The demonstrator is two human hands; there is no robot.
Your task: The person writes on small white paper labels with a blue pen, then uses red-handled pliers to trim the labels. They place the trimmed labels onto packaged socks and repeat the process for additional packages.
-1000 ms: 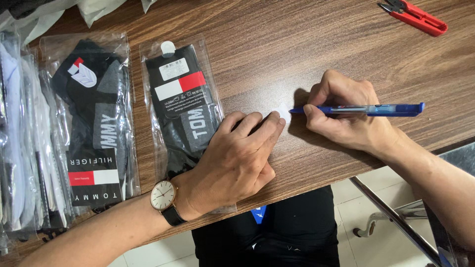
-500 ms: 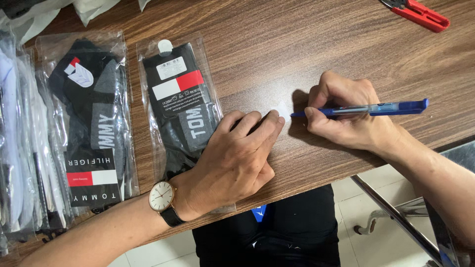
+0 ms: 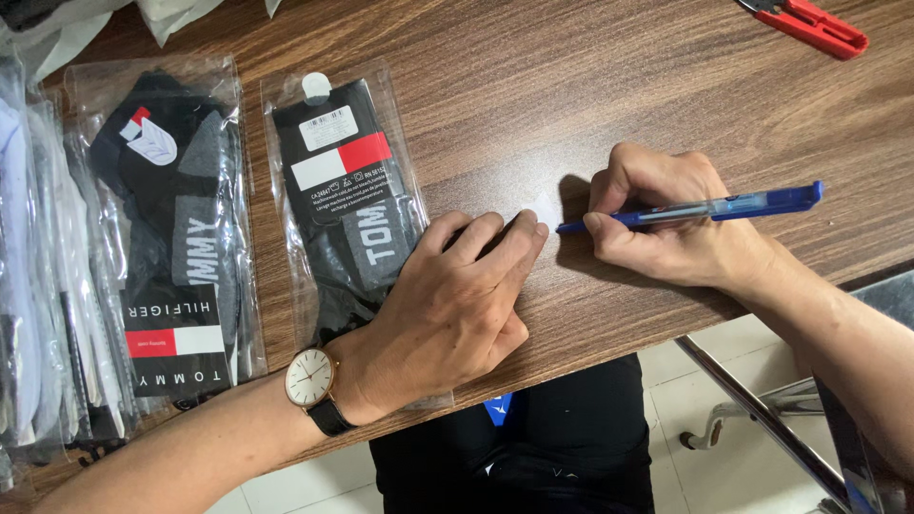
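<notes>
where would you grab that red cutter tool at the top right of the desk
By the red handles of the cutter, coming from above: it lies flat on the wooden desk with bare wood around it. Its top end is cut off by the picture edge, so the blades cannot be judged.

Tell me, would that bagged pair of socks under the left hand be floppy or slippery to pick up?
Probably floppy: the sock pack is soft fabric in a thin clear bag. Its glossy plastic looks likely to slide on the smooth table; the left hand rests on its lower corner. It seems light and flat, so rolling is unlikely.
</notes>
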